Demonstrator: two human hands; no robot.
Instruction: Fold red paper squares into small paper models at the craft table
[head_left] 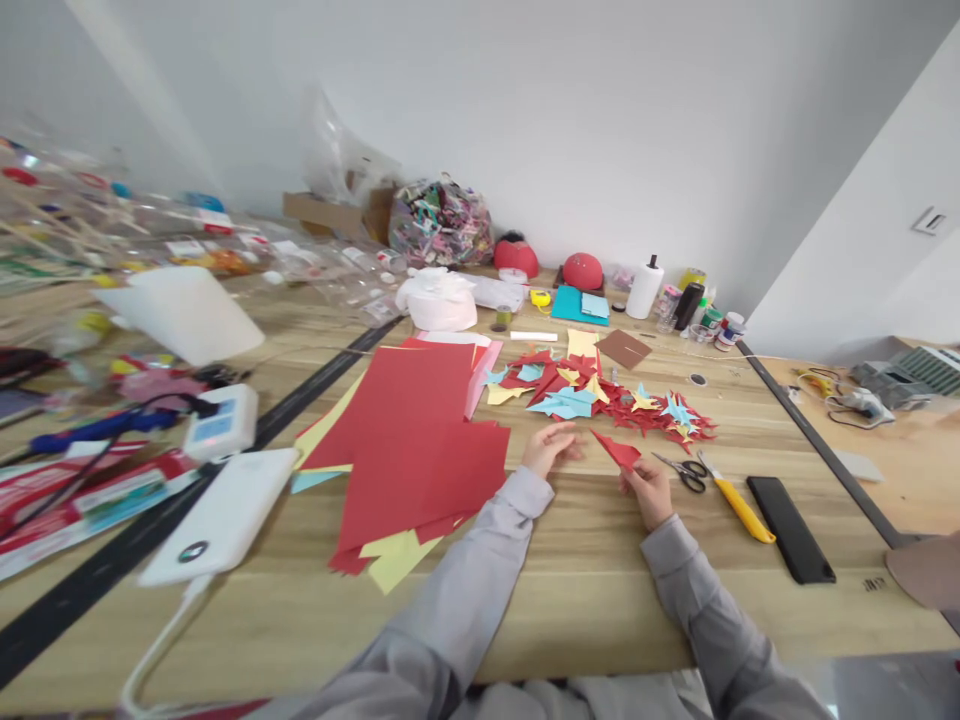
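Between thumb and fingers, my right hand (649, 490) holds a small folded red paper (616, 449), its pointed end toward the upper left. My left hand (553, 448) is to its left, fingers apart and curved, holding nothing, a short gap from the red paper. Behind both hands lies a pile of cut and folded paper pieces (566, 402) in red, blue and yellow. Large red sheets (412, 430) spread out left of my left hand, with yellow sheets beneath. Small scissors (690, 474) and a yellow-handled cutter (744, 510) lie right of my right hand.
A black phone (791, 528) lies at the right. At the left are a white power bank (225, 515) with a cable, a white socket block (223, 422) and many plastic bottles. Along the wall stand a white bag (437, 300), red domes and several small bottles.
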